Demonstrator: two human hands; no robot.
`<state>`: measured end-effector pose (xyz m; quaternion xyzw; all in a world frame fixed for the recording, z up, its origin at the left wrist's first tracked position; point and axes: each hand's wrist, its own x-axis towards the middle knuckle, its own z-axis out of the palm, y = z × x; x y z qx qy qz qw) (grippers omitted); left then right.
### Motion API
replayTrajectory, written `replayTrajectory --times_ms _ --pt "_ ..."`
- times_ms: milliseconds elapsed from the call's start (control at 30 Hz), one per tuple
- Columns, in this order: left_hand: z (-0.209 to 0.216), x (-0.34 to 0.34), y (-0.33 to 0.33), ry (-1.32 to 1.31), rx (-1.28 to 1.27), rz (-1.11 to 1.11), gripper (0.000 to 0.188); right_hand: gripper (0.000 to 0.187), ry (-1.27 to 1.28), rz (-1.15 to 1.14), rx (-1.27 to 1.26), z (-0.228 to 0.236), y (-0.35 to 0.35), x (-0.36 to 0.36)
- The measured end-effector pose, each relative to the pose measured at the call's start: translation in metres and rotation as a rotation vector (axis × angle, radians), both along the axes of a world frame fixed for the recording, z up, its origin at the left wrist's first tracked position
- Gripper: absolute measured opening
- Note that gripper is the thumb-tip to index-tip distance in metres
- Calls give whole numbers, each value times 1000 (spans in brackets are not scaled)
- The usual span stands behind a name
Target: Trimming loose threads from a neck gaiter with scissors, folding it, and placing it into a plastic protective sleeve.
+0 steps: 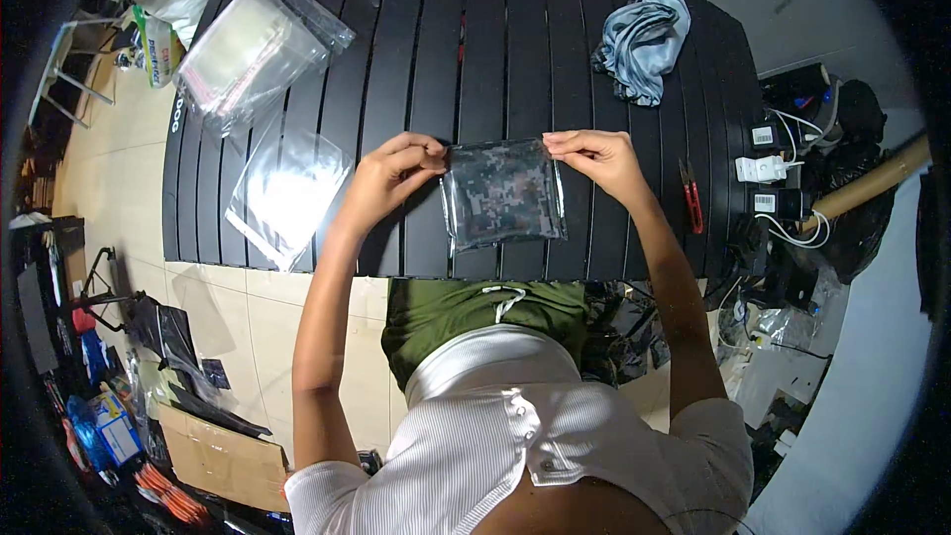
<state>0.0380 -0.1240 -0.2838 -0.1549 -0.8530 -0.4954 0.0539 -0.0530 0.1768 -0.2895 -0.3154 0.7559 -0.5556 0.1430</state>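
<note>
A camouflage-patterned square of folded fabric in a clear plastic bag lies near the front edge of the black slatted table. My left hand pinches the bag's far left corner between thumb and fingers. At the far right corner, my right hand pinches the bag's edge in the same way. Left of my left hand lies a single clear plastic bag, flat and shiny. To the right of my right hand rests a pair of red-handled thread snips.
A stack of clear plastic bags lies at the table's far left. Crumpled blue-grey cloth sits at the far right. White plugs and cables stand along the right edge. On the floor at left is a cardboard piece.
</note>
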Motion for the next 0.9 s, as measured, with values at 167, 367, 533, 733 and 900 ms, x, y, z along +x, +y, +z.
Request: replayTrajectory --times_ms 167,367,533,733,900 --pt "1 2 1 120 -112 -19 12 15 256 18 52 2 -1 4" --pt "3 6 2 107 -234 -40 6 12 387 4 105 -1 -1 7" --pt "3 8 1 142 -376 -62 5 14 411 6 136 -1 -1 11" --pt "0 10 2 212 -412 -53 6 21 460 10 162 -2 0 16" --pt "-5 12 2 286 -335 18 12 30 664 37 323 4 1 24"
